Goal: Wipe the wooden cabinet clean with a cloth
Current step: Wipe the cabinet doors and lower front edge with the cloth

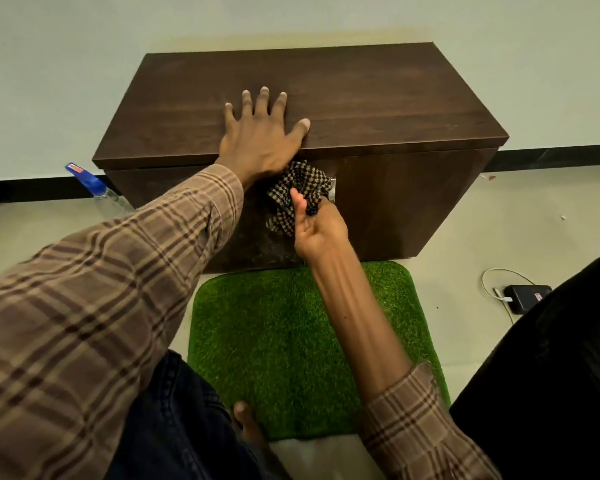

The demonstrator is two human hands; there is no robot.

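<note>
On the floor against the pale wall stands the wooden cabinet [378, 98], a long dark brown box that runs from left to right. The left hand [262, 138] lies flat on its top near the front edge, fingers spread wide, holding nothing; it looks like it is there to keep the person steady. The right hand [317, 225] is lower down, pressed toward the front face of the cabinet near the middle. It is bunched around a checked cloth [300, 192], with the thumb up and the fingers tucked behind the folds. The cloth touches the front face just under the top's front edge, beside a small shiny metal part that may be a handle. The bare front face stretches away to the right of the cloth, so I think the next wipe should slide sideways along the long way of the cabinet. A spray bottle [97, 190] with a blue top stands by the cabinet's left end; its label is too small to read.
</note>
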